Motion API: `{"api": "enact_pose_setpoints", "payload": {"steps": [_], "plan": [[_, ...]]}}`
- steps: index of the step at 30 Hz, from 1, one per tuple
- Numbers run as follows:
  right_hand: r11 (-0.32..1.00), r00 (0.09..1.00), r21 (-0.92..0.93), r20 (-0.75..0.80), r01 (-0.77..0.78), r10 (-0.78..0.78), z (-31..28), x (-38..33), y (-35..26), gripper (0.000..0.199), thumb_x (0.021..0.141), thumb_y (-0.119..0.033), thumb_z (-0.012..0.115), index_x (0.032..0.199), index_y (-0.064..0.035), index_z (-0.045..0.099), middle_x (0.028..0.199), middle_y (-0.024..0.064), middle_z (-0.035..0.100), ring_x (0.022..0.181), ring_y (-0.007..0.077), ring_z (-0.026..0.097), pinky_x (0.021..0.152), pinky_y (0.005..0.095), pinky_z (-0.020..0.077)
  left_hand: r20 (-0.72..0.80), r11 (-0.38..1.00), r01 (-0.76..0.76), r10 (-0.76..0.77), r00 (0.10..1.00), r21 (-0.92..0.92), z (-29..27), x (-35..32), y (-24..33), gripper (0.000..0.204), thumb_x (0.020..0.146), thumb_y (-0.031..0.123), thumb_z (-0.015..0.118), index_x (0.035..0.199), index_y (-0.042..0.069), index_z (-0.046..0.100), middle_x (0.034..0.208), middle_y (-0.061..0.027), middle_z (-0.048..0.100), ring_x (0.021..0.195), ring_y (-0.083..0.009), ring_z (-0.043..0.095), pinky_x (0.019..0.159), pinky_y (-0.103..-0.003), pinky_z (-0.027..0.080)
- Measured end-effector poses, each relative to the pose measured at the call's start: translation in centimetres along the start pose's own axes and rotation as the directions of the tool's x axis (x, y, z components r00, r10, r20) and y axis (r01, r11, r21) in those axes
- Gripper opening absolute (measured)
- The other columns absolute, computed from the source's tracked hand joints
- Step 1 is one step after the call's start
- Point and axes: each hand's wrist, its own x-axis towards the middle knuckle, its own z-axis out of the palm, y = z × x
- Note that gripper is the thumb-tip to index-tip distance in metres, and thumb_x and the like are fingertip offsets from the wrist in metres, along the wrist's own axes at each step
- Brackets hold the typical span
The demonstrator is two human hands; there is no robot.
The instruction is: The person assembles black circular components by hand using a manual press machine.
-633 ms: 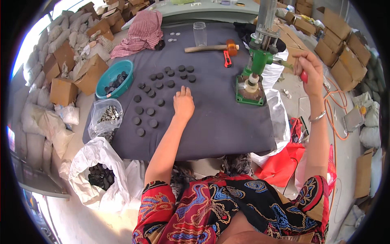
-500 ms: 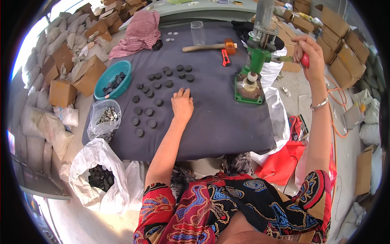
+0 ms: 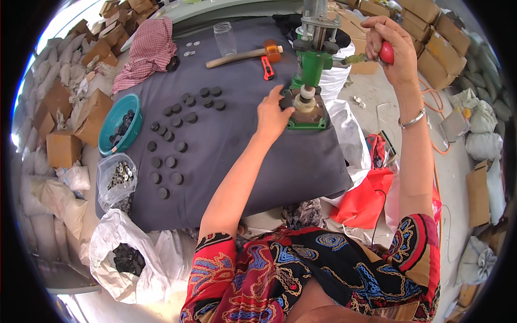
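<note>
A green hand press (image 3: 311,64) stands on the dark grey cloth (image 3: 237,156) at its right side. My right hand (image 3: 389,46) is raised and shut on the press lever's red knob (image 3: 386,53). My left hand (image 3: 273,114) reaches to the base of the press, fingertips at the white die (image 3: 307,99) under the ram; whether it holds a small piece I cannot tell. Several round black discs (image 3: 177,134) lie scattered on the cloth to the left of that hand.
A teal bowl (image 3: 118,123) with black discs sits at the cloth's left edge, with a clear bag of metal parts (image 3: 117,180) and a white bag of black pieces (image 3: 126,258) below. A wooden mallet (image 3: 245,55), orange cutter (image 3: 267,68), clear jar (image 3: 224,37) and checked cloth (image 3: 148,51) lie farther back. Cardboard boxes surround the table.
My left hand has moved right from the discs in the cloth's middle to the base of the press. My right hand stays raised on the lever knob.
</note>
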Motion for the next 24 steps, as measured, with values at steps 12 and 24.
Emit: {"api": "enact_pose_setpoints", "payload": {"steps": [12, 24], "plan": [[1.0, 1.0, 0.0, 0.006, -0.021, 0.021, -0.3, -0.2, 0.1, 0.031, 0.093, -0.018, 0.048, 0.105, 0.0085, 0.057, 0.06, -0.0001, 0.043, 0.058, 0.0099, 0.043, 0.053, 0.0239, 0.0378, -0.018, 0.999, -0.024, 0.025, 1.0, 0.033, 4.9, 1.8, 1.0, 0.079, 0.067, 0.009, 0.077, 0.135, 0.0, 0.038, 0.102, -0.0157, 0.064, 0.099, -0.0335, 0.055, 0.088, -0.042, 0.044], [0.988, 0.993, -0.154, -0.109, 0.031, -0.048, 1.8, -6.9, 1.7, 0.023, 0.085, -0.012, 0.052, 0.094, 0.0061, 0.062, 0.062, 0.0043, 0.055, 0.057, 0.0124, 0.052, 0.054, 0.0245, 0.0411, -0.025, 0.998, 0.034, -0.035, 0.999, -0.056, 5.9, 2.0, -0.1, 0.086, 0.067, 0.012, 0.077, 0.139, -0.005, 0.033, 0.108, -0.0185, 0.065, 0.103, -0.0322, 0.061, 0.09, -0.037, 0.047]]}}
